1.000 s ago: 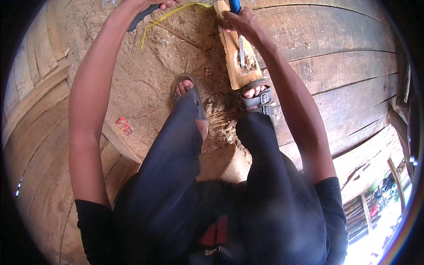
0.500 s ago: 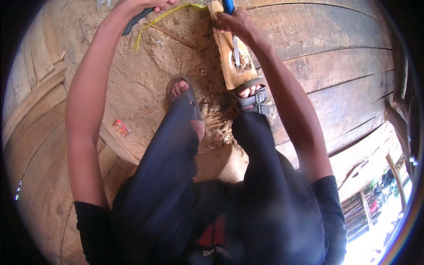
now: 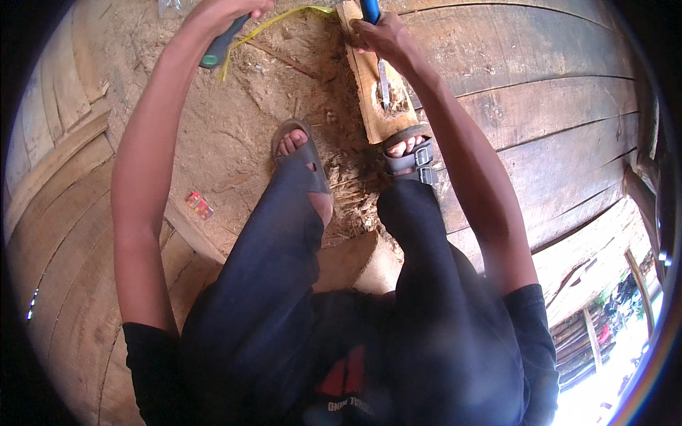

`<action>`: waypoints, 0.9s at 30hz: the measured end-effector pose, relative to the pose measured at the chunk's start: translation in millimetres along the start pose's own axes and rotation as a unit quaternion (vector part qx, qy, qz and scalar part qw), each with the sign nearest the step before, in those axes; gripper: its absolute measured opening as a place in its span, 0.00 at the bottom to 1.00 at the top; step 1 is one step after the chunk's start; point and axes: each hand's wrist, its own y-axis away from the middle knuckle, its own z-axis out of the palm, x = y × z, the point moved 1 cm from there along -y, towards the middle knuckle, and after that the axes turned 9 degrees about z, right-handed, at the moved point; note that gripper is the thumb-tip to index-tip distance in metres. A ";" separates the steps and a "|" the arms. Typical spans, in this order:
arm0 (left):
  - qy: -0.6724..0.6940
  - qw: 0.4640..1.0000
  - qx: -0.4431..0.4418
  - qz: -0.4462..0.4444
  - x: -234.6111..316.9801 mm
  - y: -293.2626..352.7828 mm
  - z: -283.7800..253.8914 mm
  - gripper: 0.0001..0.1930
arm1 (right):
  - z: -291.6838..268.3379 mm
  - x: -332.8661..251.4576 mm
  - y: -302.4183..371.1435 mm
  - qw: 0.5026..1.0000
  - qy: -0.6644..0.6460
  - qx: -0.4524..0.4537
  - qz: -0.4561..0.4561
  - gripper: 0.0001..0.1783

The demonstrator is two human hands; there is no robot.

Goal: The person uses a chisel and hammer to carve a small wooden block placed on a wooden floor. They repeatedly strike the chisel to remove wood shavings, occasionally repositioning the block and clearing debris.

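Note:
My right hand grips a chisel by its blue handle, at the far middle. The chisel's steel blade points back toward me, its tip in a rough, chipped hollow in a pale wooden board. That board lies lengthwise, its near end against the toe of my right sandal. At the far left my left hand is closed round the dark handle of a tool, whose butt end is green. The tool's head is out of view.
Sawdust and wood chips cover the ground, with a yellow strap lying beyond. A small red packet rests left of my left sandal. Wide planks stretch along the right; more boards stand at left.
The dark-handled tool has turned slightly in my left hand's swing, and its green butt end now shows. The chisel stays in the hollow, nearly unmoved.

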 end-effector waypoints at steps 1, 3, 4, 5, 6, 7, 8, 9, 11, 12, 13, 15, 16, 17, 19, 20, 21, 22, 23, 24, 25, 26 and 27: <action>-0.031 0.999 -0.030 -0.030 1.1 -2.6 0.1 0.18 | -0.5 2.3 -0.6 1.000 -0.014 -0.003 -0.003 0.21; -0.092 0.987 -0.094 -0.088 18.4 -7.3 7.6 0.17 | -2.1 10.0 -1.1 0.999 -0.044 -0.005 -0.007 0.21; -0.071 0.993 -0.055 -0.071 15.2 -9.9 10.0 0.17 | -3.0 13.0 -2.9 0.999 -0.038 -0.002 -0.002 0.21; -0.052 0.997 -0.013 -0.058 12.0 -9.0 11.8 0.17 | -1.5 10.8 -2.5 0.999 -0.035 -0.004 0.000 0.21; -0.033 0.998 0.030 -0.044 10.5 -7.9 12.1 0.17 | -0.4 8.9 -1.9 0.999 -0.031 -0.005 0.003 0.20; -0.052 0.997 -0.014 -0.049 11.3 -6.9 9.8 0.17 | 0.5 7.5 -1.2 1.000 -0.029 -0.010 0.003 0.20; -0.069 0.995 -0.059 -0.051 15.9 -6.2 7.4 0.17 | 0.1 7.4 -1.9 1.000 -0.025 -0.013 0.003 0.20; -0.086 0.990 -0.103 -0.053 17.5 -5.5 5.0 0.17 | -0.6 7.4 -2.5 1.000 -0.022 -0.016 0.004 0.20; -0.048 0.992 -0.102 -0.058 6.0 -11.6 -3.7 0.17 | -3.0 9.7 -0.6 0.999 -0.041 -0.005 0.027 0.19; -0.035 0.995 -0.074 -0.065 13.1 -8.4 -4.4 0.17 | -4.6 11.0 1.3 0.998 -0.052 0.001 0.039 0.18; -0.020 0.996 -0.046 -0.072 18.2 -7.7 -5.0 0.18 | -7.4 12.9 2.6 0.996 -0.089 -0.006 0.029 0.18; -0.016 0.998 0.013 -0.062 19.9 -4.6 -12.2 0.22 | -8.0 4.3 12.3 0.986 -0.166 -0.028 0.006 0.17; -0.040 0.996 0.049 -0.057 21.9 -2.4 -14.7 0.23 | -11.5 2.8 21.1 0.976 -0.217 -0.035 0.002 0.15; -0.062 0.993 0.084 -0.051 22.3 -1.4 -15.4 0.23 | -16.6 0.2 31.5 0.967 -0.252 -0.037 0.001 0.14; -0.032 0.995 0.097 -0.021 22.5 0.1 -21.0 0.22 | -31.8 -2.0 48.9 0.947 -0.319 -0.040 -0.001 0.12; -0.019 0.994 0.103 -0.006 22.3 0.6 -22.9 0.22 | -37.2 -4.4 59.3 0.946 -0.322 -0.027 0.004 0.10; -0.015 0.994 0.108 0.002 22.5 1.2 -23.9 0.22 | -39.9 1.1 63.9 0.942 -0.336 -0.012 -0.002 0.10; -0.011 0.994 0.112 0.010 22.9 2.1 -24.6 0.23 | -41.6 8.8 67.1 0.937 -0.349 0.004 -0.009 0.10; -0.005 0.993 0.115 0.020 23.5 1.8 -24.6 0.23 | -43.3 10.9 71.7 0.932 -0.361 0.022 -0.015 0.10; -0.001 0.992 0.121 0.018 23.9 0.9 -23.9 0.23 | -43.7 12.1 75.3 0.925 -0.375 0.052 -0.016 0.10; 0.002 0.992 0.127 0.017 24.5 -0.5 -22.3 0.24 | -45.3 11.6 78.1 0.924 -0.372 0.078 -0.035 0.11; -0.002 0.990 0.139 0.010 27.1 3.7 -24.8 0.24 | -42.5 7.6 79.0 0.921 -0.374 0.093 -0.056 0.11; -0.004 0.990 0.139 0.012 29.9 8.1 -27.5 0.24 | -39.9 2.5 79.8 0.917 -0.377 0.108 -0.077 0.11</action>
